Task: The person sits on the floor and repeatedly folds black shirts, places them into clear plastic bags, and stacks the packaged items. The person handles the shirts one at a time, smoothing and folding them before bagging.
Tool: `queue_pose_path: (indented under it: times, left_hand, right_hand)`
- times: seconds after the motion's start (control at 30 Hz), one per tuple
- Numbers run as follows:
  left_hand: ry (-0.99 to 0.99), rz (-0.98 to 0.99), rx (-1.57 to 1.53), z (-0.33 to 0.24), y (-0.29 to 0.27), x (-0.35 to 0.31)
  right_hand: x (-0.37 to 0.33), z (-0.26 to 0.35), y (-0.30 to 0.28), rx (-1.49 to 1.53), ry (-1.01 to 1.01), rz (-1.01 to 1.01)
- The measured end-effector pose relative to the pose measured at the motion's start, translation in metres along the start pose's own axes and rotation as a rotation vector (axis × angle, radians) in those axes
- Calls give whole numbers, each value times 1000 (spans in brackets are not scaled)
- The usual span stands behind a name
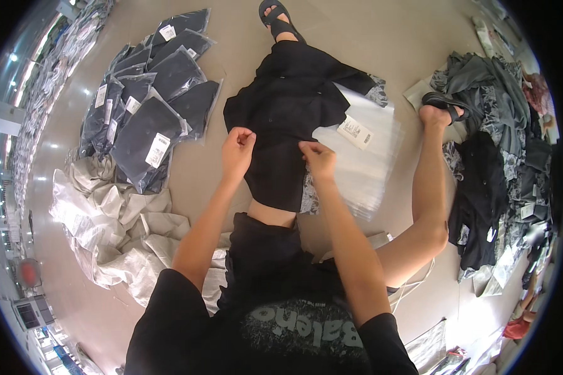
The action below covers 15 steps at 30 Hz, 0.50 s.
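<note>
A black garment point(278, 109) with grey-and-white patterned parts is spread over my outstretched leg; its exact kind is hard to tell. My left hand point(238, 152) is closed in a pinch at its left edge. On the opposite edge, the fingers of my right hand point(319, 159) are also pinched together on the black cloth. Partly beneath the garment, to the right, lies a stack of clear plastic bags point(372, 169). A white label point(355, 131) rests on those bags, close to my right hand.
Several dark garments packed in clear bags point(156, 137) are piled at the left. Below them sits crumpled cream sacking point(128, 231). Loose grey, black and patterned garments point(491, 169) are heaped at the right, beside my bent leg point(428, 206). A sandalled foot point(278, 19) is at the top.
</note>
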<state>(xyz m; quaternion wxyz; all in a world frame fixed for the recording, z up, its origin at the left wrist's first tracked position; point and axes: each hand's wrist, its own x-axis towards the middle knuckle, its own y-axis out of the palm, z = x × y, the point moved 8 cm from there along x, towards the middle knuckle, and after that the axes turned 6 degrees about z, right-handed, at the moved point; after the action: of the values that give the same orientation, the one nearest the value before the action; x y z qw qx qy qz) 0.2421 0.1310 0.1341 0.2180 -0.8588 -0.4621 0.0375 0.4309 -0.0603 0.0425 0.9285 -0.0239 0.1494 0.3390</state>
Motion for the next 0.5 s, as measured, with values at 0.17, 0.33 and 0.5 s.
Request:
queue_pose_path:
  times: [0.17, 0.33, 0.5]
  left_hand:
    - [88, 37, 216, -8, 14, 24]
    - [23, 40, 381, -8, 36, 43]
    - [148, -22, 181, 1, 20, 50]
  right_hand:
    - [-42, 88, -104, 78, -95, 28]
    - [-196, 164, -284, -178, -149, -94]
    - [-384, 75, -450, -475, 329, -55]
